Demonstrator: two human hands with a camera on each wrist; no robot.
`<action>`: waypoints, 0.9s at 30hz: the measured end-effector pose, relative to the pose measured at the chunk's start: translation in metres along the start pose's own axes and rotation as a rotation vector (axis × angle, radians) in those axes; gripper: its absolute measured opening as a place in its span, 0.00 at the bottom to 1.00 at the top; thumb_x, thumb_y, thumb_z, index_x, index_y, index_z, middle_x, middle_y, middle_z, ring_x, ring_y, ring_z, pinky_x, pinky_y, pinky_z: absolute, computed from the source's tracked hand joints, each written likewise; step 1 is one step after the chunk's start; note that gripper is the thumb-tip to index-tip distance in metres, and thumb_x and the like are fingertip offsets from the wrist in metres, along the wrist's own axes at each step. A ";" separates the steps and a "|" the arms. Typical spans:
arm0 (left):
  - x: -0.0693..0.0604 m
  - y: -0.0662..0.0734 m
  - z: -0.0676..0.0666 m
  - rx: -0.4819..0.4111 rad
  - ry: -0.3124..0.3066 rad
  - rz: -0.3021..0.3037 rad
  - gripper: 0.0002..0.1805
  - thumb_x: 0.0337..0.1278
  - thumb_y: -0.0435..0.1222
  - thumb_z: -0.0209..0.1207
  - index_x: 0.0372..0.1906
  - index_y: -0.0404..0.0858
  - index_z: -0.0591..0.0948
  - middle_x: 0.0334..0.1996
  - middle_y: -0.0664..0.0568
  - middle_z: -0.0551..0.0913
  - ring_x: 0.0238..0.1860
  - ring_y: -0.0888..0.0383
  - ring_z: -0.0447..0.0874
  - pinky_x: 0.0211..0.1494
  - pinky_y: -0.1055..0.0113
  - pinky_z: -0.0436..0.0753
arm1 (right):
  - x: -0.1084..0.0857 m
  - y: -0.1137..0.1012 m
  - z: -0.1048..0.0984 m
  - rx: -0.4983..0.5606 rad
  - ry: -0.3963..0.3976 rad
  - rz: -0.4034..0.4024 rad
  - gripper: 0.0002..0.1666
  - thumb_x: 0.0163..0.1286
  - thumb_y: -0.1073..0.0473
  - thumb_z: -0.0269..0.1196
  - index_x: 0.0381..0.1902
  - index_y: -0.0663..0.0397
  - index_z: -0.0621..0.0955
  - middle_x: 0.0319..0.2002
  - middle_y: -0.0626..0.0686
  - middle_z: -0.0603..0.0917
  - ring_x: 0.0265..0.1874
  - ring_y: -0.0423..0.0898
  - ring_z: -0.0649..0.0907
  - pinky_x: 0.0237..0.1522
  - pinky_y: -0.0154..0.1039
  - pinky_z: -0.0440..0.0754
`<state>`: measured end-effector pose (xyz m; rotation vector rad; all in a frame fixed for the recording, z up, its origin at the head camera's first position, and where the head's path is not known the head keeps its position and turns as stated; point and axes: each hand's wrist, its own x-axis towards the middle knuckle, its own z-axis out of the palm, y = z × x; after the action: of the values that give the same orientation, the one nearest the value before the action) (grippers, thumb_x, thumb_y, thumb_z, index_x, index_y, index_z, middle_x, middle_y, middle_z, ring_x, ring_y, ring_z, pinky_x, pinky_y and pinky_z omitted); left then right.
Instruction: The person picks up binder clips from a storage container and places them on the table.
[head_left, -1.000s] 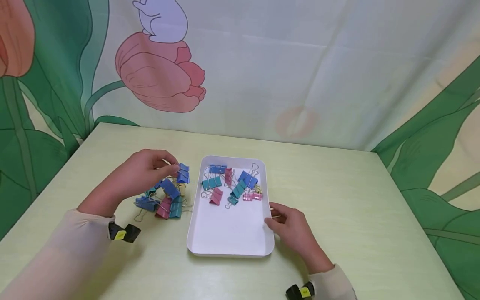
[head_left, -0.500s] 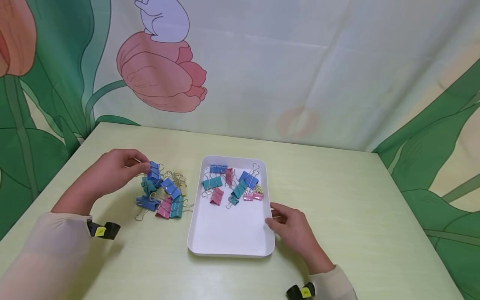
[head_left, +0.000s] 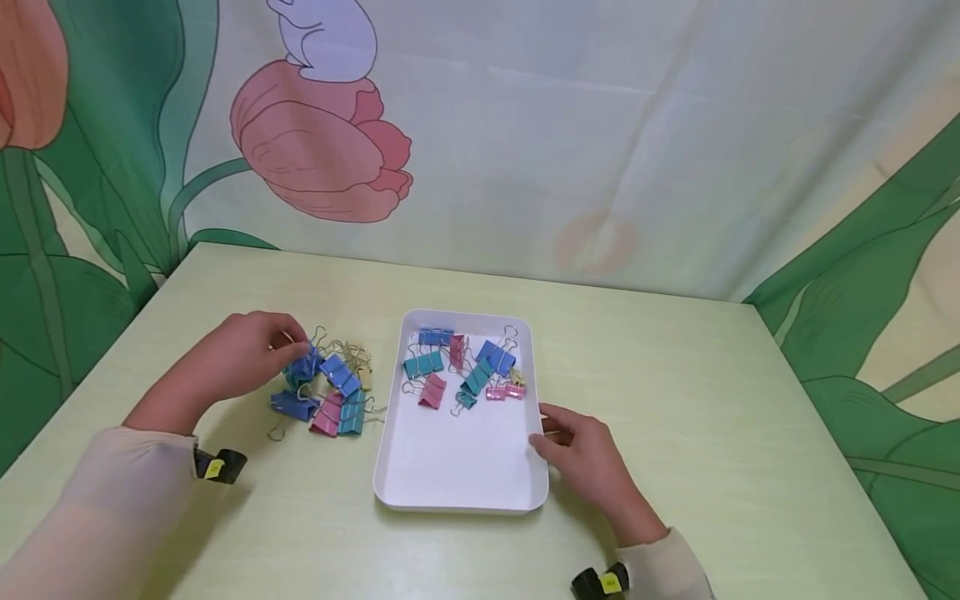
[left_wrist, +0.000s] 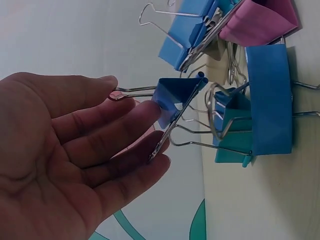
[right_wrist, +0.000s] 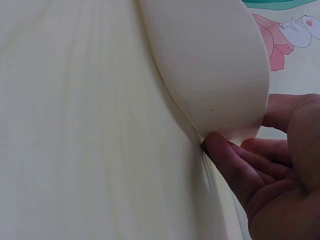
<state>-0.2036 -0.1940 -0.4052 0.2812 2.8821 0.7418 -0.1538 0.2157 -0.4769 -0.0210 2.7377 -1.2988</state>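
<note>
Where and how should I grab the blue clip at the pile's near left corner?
Probably pinch the blue clip by its wire handle, coming from the near side: that loop juts outward, clear of the pile.

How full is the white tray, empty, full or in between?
In between: colored binder clips lie in the far part of the white tray, while its near part is bare.

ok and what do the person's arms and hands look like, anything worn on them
The left hand and right hand are bare, without gloves. Both arms wear pale cream long sleeves reaching about the wrists. Small black wrist cameras sit at the cuffs, each bearing a yellow label; the print is too small to read.
</note>
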 end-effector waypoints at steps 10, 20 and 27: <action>0.001 0.006 0.005 0.030 -0.013 0.024 0.14 0.67 0.41 0.56 0.46 0.35 0.81 0.40 0.45 0.85 0.40 0.51 0.81 0.45 0.52 0.83 | 0.000 0.000 0.001 -0.006 -0.001 0.007 0.28 0.63 0.58 0.67 0.62 0.51 0.78 0.45 0.51 0.86 0.41 0.44 0.86 0.45 0.39 0.86; 0.002 0.012 0.009 0.027 -0.019 0.036 0.15 0.66 0.41 0.57 0.47 0.34 0.81 0.40 0.45 0.85 0.41 0.51 0.81 0.48 0.51 0.82 | 0.000 0.002 0.002 -0.012 0.002 0.013 0.28 0.63 0.58 0.67 0.62 0.50 0.78 0.45 0.51 0.86 0.40 0.44 0.86 0.44 0.39 0.86; 0.001 0.012 0.010 0.052 0.010 0.062 0.16 0.65 0.43 0.58 0.49 0.36 0.81 0.43 0.44 0.85 0.44 0.49 0.81 0.48 0.49 0.81 | 0.000 0.001 0.001 -0.008 0.001 -0.004 0.28 0.63 0.58 0.67 0.62 0.51 0.78 0.45 0.51 0.86 0.40 0.44 0.86 0.44 0.39 0.86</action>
<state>-0.2007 -0.1792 -0.4081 0.3760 2.9171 0.6814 -0.1537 0.2155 -0.4783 -0.0264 2.7453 -1.2885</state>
